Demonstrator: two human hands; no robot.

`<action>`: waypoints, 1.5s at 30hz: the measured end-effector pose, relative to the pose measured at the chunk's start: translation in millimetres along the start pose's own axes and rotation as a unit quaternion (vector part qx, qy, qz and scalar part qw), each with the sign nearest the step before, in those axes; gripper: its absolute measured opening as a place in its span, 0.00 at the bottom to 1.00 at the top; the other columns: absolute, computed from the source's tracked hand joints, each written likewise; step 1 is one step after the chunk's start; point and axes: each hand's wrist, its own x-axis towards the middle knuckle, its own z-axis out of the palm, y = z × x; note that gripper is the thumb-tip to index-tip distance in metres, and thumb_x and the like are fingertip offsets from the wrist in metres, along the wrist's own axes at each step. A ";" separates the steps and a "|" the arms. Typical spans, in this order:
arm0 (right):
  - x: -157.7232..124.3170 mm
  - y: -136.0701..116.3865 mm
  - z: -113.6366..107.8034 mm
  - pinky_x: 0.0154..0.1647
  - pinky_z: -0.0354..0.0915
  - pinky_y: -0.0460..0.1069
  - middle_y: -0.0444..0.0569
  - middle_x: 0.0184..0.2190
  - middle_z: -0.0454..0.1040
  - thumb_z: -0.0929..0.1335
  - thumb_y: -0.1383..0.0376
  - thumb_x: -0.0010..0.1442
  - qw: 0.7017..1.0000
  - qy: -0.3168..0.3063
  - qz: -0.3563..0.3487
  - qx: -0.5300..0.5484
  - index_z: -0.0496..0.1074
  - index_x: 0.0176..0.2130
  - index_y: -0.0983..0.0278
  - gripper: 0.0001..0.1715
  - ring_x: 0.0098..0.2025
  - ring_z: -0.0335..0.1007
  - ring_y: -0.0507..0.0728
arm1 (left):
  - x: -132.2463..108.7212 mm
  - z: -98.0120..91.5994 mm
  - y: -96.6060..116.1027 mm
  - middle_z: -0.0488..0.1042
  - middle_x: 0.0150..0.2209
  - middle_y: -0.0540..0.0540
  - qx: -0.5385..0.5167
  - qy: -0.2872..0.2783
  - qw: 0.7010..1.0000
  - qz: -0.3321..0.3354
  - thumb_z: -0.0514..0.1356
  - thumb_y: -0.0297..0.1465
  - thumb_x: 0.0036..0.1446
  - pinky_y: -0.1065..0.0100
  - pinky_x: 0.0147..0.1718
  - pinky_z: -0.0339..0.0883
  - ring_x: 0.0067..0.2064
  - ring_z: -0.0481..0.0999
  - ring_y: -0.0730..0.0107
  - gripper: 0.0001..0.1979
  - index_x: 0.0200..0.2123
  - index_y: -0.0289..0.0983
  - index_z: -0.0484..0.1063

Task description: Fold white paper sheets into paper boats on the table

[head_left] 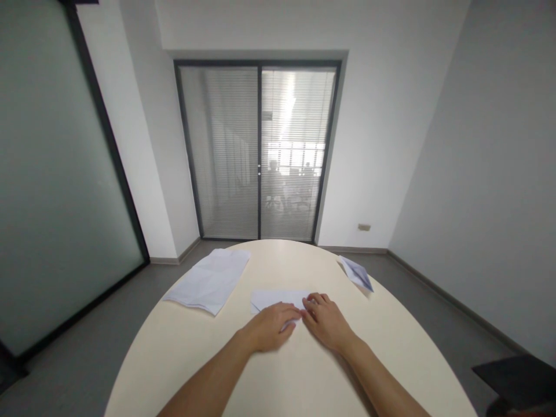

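A folded sheet of white paper (274, 296) lies in front of me on the pale round table (278, 376). My left hand (274, 325) is closed on the paper's near edge, with a bit of white showing between thumb and fingers. At the right end, my right hand (325, 319) has its fingers bent over the sheet and its thumb close to my left fingertips. Both hands partly cover the paper, so its lower edge is hidden.
On the table's left side lies a stack of white paper sheets (212, 278). A folded paper piece (356, 273) rests near the right edge. Beyond the table stand glass doors with blinds (221, 150). A dark flat object (521, 376) shows at lower right.
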 end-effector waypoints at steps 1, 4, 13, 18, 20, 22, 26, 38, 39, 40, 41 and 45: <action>-0.3 -0.5 0.8 0.53 0.60 0.53 0.55 0.50 0.73 0.58 0.56 0.67 1.000 0.000 0.012 -0.004 0.74 0.48 0.61 0.21 0.53 0.64 0.62 | 0.3 0.4 -0.6 0.73 0.53 0.44 0.004 0.009 1.000 0.000 0.52 0.28 0.65 0.62 0.58 0.61 0.56 0.69 0.65 0.16 0.53 0.40 0.71; -2.0 1.3 3.7 0.54 0.60 0.55 0.57 0.54 0.71 0.59 0.53 0.65 0.998 0.000 0.054 -0.020 0.71 0.53 0.63 0.26 0.55 0.63 0.64 | 2.0 2.5 -6.0 0.75 0.47 0.44 0.053 0.065 0.995 -0.044 0.54 0.28 0.63 0.58 0.57 0.60 0.52 0.71 0.62 0.11 0.44 0.39 0.75; -3.0 18.8 12.3 0.66 0.45 0.63 0.57 0.67 0.55 0.55 0.42 0.62 0.983 -0.043 0.173 -0.043 0.57 0.66 0.73 0.47 0.70 0.40 0.74 | 2.6 6.0 -18.2 0.78 0.45 0.46 0.035 0.094 0.989 -0.110 0.53 0.26 0.63 0.62 0.52 0.65 0.48 0.74 0.63 0.13 0.44 0.40 0.76; -1.9 34.0 14.3 0.68 0.41 0.64 0.54 0.70 0.45 0.55 0.38 0.61 0.977 -0.077 0.196 -0.030 0.49 0.68 0.73 0.53 0.71 0.33 0.72 | -2.1 -1.3 -20.9 0.78 0.47 0.46 -0.019 0.061 0.996 -0.059 0.56 0.27 0.60 0.59 0.58 0.59 0.51 0.74 0.63 0.12 0.43 0.41 0.77; -2.1 40.3 14.0 0.68 0.40 0.64 0.53 0.71 0.44 0.55 0.38 0.60 0.978 -0.082 0.191 -0.029 0.48 0.69 0.72 0.53 0.71 0.32 0.72 | -5.3 -6.0 -25.7 0.77 0.50 0.45 -0.012 0.052 0.996 -0.074 0.59 0.28 0.57 0.54 0.63 0.53 0.54 0.72 0.61 0.11 0.42 0.41 0.77; -2.4 45.5 13.7 0.68 0.41 0.64 0.55 0.71 0.44 0.56 0.38 0.60 0.979 -0.077 0.184 -0.030 0.49 0.68 0.70 0.52 0.71 0.32 0.71 | -8.5 -9.9 -31.8 0.75 0.53 0.45 -0.020 0.038 0.995 -0.090 0.60 0.28 0.56 0.56 0.62 0.55 0.55 0.72 0.62 0.12 0.44 0.40 0.77; -3.2 52.4 14.0 0.68 0.42 0.64 0.58 0.69 0.49 0.57 0.38 0.60 0.985 -0.068 0.156 -0.023 0.52 0.68 0.69 0.51 0.71 0.37 0.71 | -13.2 -13.8 -41.7 0.75 0.53 0.46 -0.035 0.022 0.995 -0.092 0.60 0.30 0.56 0.61 0.60 0.59 0.59 0.69 0.62 0.16 0.49 0.41 0.75; -3.9 62.2 15.0 0.67 0.39 0.66 0.54 0.70 0.48 0.57 0.37 0.60 0.987 -0.078 0.137 -0.002 0.51 0.68 0.65 0.51 0.71 0.35 0.72 | -12.1 -13.9 -41.9 0.76 0.50 0.50 -0.017 0.012 0.997 -0.076 0.61 0.31 0.60 0.69 0.53 0.64 0.50 0.75 0.69 0.08 0.43 0.42 0.77; -3.6 62.5 15.3 0.68 0.39 0.66 0.54 0.70 0.48 0.57 0.37 0.60 0.988 -0.079 0.135 -0.002 0.51 0.68 0.66 0.51 0.71 0.35 0.72 | -11.9 -13.9 -41.8 0.76 0.50 0.50 -0.014 0.010 0.997 -0.075 0.62 0.32 0.59 0.69 0.53 0.64 0.50 0.74 0.69 0.08 0.43 0.42 0.77; -3.4 62.5 15.6 0.68 0.39 0.66 0.55 0.70 0.48 0.57 0.37 0.60 0.988 -0.081 0.134 -0.002 0.51 0.68 0.67 0.52 0.71 0.35 0.72 | -11.4 -14.0 -41.4 0.76 0.50 0.51 -0.011 0.008 0.997 -0.075 0.62 0.33 0.59 0.69 0.53 0.64 0.50 0.74 0.68 0.08 0.43 0.42 0.77; -3.1 62.2 15.8 0.68 0.39 0.65 0.55 0.70 0.48 0.57 0.37 0.60 0.988 -0.082 0.132 -0.002 0.51 0.68 0.67 0.51 0.71 0.35 0.71 | -10.8 -14.2 -40.7 0.76 0.50 0.51 -0.006 0.007 0.997 -0.075 0.62 0.33 0.59 0.69 0.52 0.64 0.50 0.74 0.68 0.08 0.43 0.42 0.77; -2.5 58.7 16.0 0.68 0.39 0.63 0.56 0.70 0.46 0.57 0.39 0.61 0.989 -0.077 0.129 -0.009 0.51 0.68 0.68 0.50 0.71 0.35 0.70 | -6.3 -14.8 -35.2 0.77 0.47 0.50 0.023 0.006 0.997 -0.068 0.59 0.34 0.63 0.68 0.51 0.64 0.49 0.75 0.68 0.08 0.41 0.42 0.77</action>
